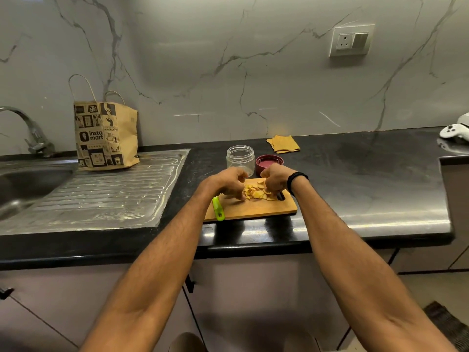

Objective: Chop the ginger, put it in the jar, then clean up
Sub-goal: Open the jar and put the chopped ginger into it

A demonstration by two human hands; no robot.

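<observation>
1. Ginger [256,193], already cut into small yellow pieces, lies in a loose pile on the wooden chopping board [253,212] at the front of the bench [355,186].
2. The left hand [225,184] and the right hand [275,177] close in on the pile from either side. Their fingers are curled down against its edges. I cannot tell whether either has pieces pinched.
3. The chopping looks done. I judge the step in hand to be gathering the pieces for the jar.
4. The clear jar [240,160] stands open just behind the board, and its red lid [269,162] lies beside it.
5. Next, the pieces need scooping together and carrying the short way back over the jar's mouth. The mouth is narrow, so small loads would spill less.
6. Clean-up is not begun. A green-handled tool [218,209] rests on the board's left end, and a folded yellow cloth [283,143] waits by the wall.
</observation>
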